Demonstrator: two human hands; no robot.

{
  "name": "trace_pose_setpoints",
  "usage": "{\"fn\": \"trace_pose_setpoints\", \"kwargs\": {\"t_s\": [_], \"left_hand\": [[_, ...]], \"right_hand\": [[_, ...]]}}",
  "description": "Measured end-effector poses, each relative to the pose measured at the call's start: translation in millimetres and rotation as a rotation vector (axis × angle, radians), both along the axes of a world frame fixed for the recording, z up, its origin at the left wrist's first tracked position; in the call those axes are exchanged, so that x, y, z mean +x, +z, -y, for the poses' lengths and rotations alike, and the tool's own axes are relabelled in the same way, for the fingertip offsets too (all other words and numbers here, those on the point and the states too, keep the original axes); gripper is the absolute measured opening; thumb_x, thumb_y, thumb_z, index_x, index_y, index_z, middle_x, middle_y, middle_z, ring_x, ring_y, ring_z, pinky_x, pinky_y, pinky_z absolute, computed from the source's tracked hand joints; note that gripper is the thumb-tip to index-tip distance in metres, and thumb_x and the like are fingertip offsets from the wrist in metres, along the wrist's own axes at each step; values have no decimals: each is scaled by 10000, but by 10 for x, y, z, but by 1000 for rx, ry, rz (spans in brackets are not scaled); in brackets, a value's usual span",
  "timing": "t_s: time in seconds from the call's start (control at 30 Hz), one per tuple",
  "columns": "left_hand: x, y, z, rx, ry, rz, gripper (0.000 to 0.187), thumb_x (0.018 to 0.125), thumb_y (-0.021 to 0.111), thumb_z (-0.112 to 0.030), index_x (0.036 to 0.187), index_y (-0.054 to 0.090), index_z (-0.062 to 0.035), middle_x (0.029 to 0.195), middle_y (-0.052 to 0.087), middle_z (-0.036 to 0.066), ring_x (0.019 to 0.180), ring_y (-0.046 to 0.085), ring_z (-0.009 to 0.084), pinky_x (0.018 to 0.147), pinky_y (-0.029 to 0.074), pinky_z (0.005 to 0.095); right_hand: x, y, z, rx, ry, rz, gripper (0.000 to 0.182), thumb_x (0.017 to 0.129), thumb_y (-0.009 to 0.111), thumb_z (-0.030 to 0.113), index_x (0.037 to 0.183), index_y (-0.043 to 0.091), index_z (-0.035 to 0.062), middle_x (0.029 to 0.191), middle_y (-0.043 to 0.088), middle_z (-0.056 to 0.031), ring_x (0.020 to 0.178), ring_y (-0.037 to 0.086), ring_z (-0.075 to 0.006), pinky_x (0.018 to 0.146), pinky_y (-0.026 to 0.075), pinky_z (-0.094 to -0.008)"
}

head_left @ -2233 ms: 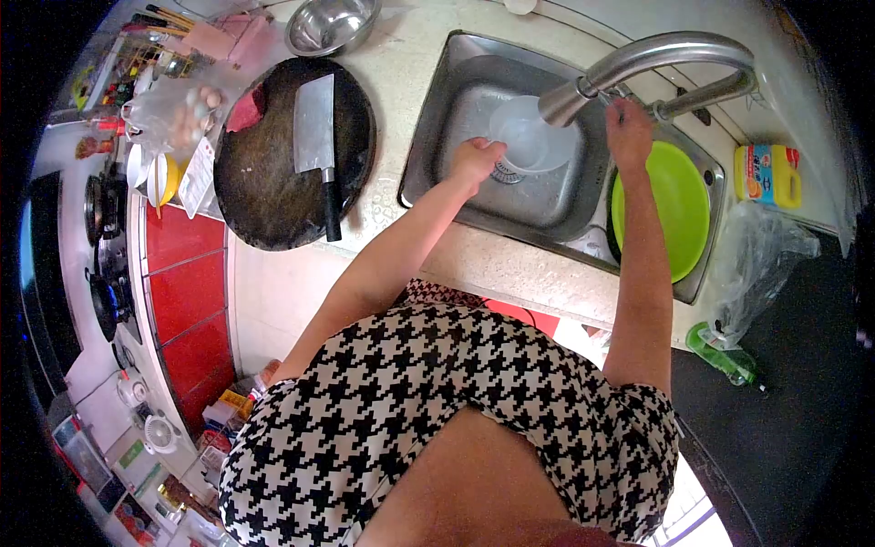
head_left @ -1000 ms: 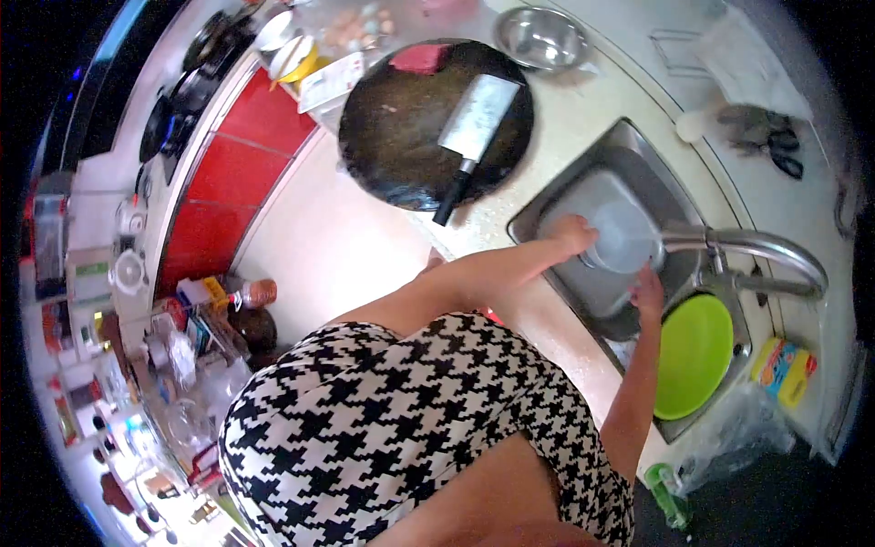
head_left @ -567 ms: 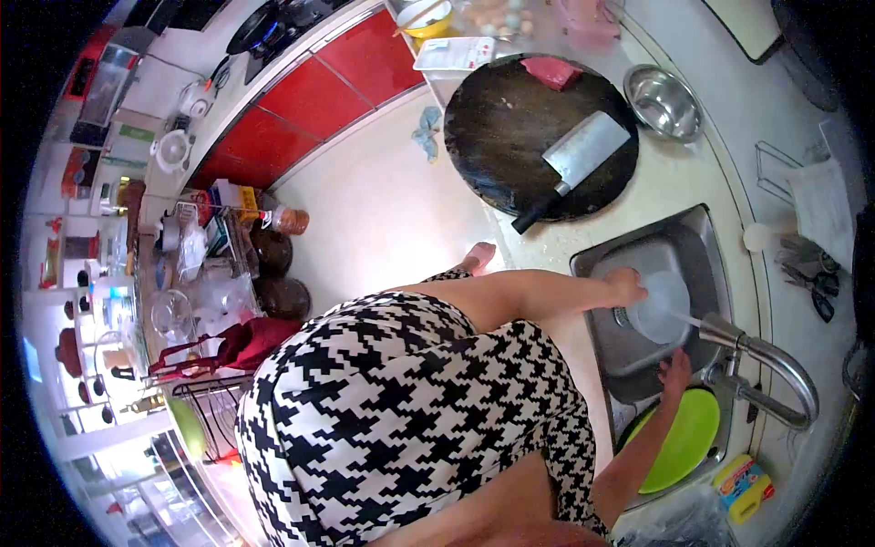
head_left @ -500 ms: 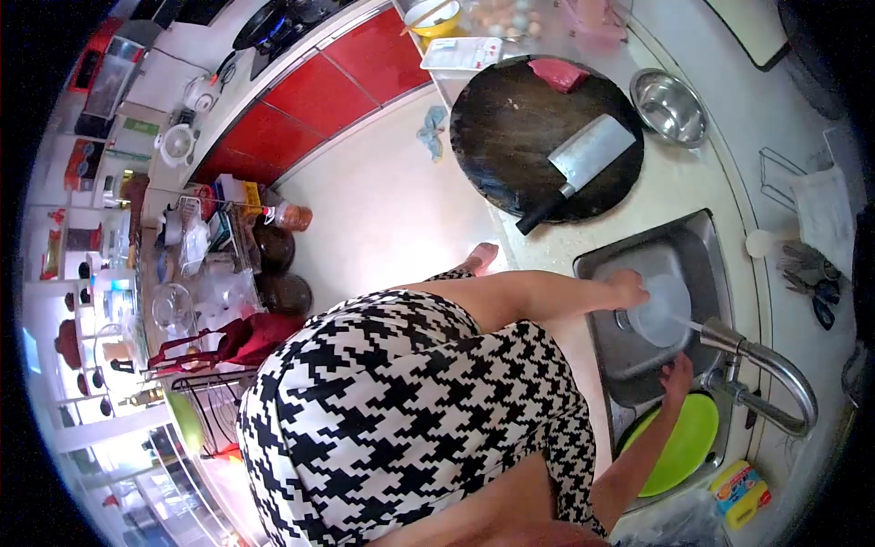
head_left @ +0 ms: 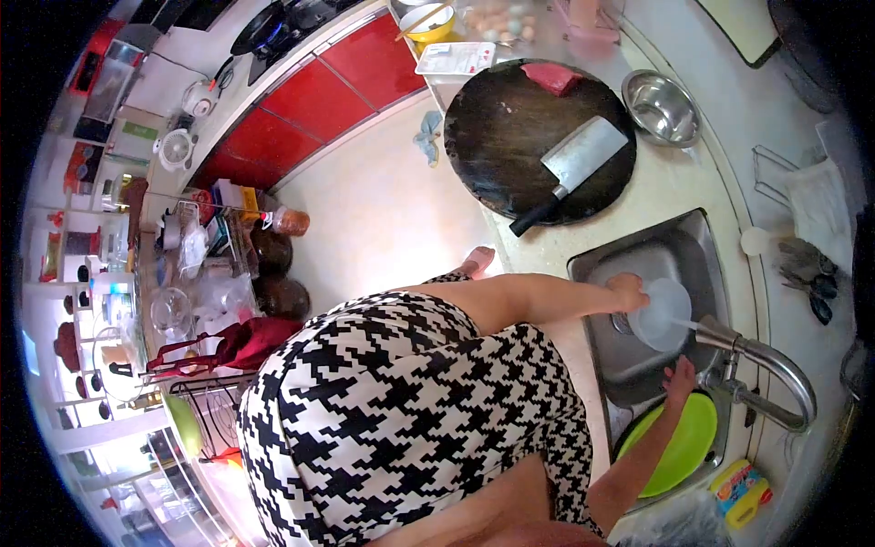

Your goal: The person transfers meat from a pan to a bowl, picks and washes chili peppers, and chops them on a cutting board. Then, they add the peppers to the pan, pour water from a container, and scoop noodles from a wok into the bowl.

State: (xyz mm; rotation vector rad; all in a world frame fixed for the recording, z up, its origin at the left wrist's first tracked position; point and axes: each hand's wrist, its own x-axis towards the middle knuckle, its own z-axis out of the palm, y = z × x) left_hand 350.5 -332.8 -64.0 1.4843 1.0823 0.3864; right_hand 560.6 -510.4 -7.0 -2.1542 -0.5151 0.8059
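While one stream of water runs from one faucet [head_left: 766, 360], the left hand [head_left: 629, 294] pinches the rim of one translucent bowl [head_left: 663, 314] inside the steel sink [head_left: 638, 383]. The right hand [head_left: 679, 376], fingers loosely spread, hangs near one green basin [head_left: 679, 451]. On the pale counter [head_left: 674, 182] stand one steel bowl [head_left: 661, 108] and one round dark board [head_left: 492, 173], bearing one cleaver [head_left: 588, 153] and one piece of red meat [head_left: 551, 77]. Red cabinets [head_left: 314, 100] border a light floor [head_left: 365, 201]; crowded shelves [head_left: 91, 246] fill the far side.
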Motion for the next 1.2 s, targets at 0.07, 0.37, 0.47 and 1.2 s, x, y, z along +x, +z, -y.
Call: {"fn": "trace_pose_setpoints", "kwargs": {"t_s": [0.07,0.37,0.47,1.2], "left_hand": [[-77,10,-106,-39,32,-32,400,657,580,-372,912,603,-64,951,588,150,891,560,294,786,445,378],[-265,-330,-440,6,170,101,225,594,659,-234,640,542,-47,652,576,91,593,541,164,572,440,325],[-386,-81,-520,-73,164,14,261,606,644,-263,696,553,-36,689,581,86,629,537,179,590,430,325],[-356,-101,-667,-119,205,94,231,624,635,-256,649,528,-54,604,537,69,572,513,168,549,409,314]], "right_hand": [[160,-166,-22,43,-14,-53,310,825,530,354,1030,506,122,751,508,27,555,496,-69,383,324,-185],[-47,-228,-401,54,59,119,299,819,553,282,976,556,28,859,554,-50,722,518,-137,580,454,-259],[-328,25,-581,95,65,152,300,833,535,278,998,551,28,872,560,-59,730,540,-140,589,461,-255],[-534,43,-1000,-27,231,264,402,849,446,391,1071,525,66,937,599,-52,705,590,-140,565,416,-241]]}}
